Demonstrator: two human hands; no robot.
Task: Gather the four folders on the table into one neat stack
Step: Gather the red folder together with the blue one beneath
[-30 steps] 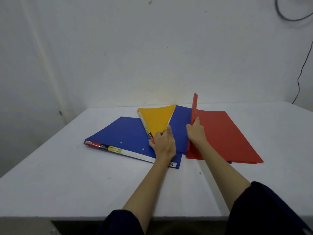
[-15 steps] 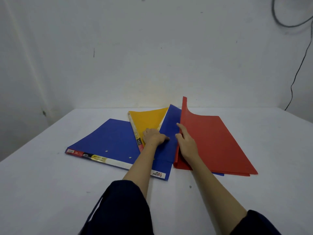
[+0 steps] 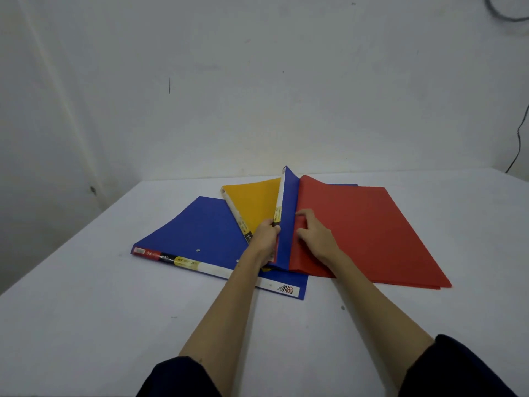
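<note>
Four folders overlap on the white table (image 3: 86,325). A large blue folder (image 3: 194,230) lies flat at the left, with a labelled spine along its near edge. On it rests a yellow folder (image 3: 254,202). A second blue folder (image 3: 287,219) is tilted up on its edge between the yellow one and the red folder (image 3: 372,224), which lies over it at the right. My left hand (image 3: 264,239) grips the raised spine edge of the second blue folder. My right hand (image 3: 315,236) presses flat on the red folder's left part, fingers spread.
A white wall stands behind the table. A black cable (image 3: 519,138) hangs down the wall at the far right. The table's left edge runs diagonally at the left.
The red folder's raised left edge has come down flat. My left hand has taken hold of the second blue folder's edge and lifted it upright. The camera has shifted.
</note>
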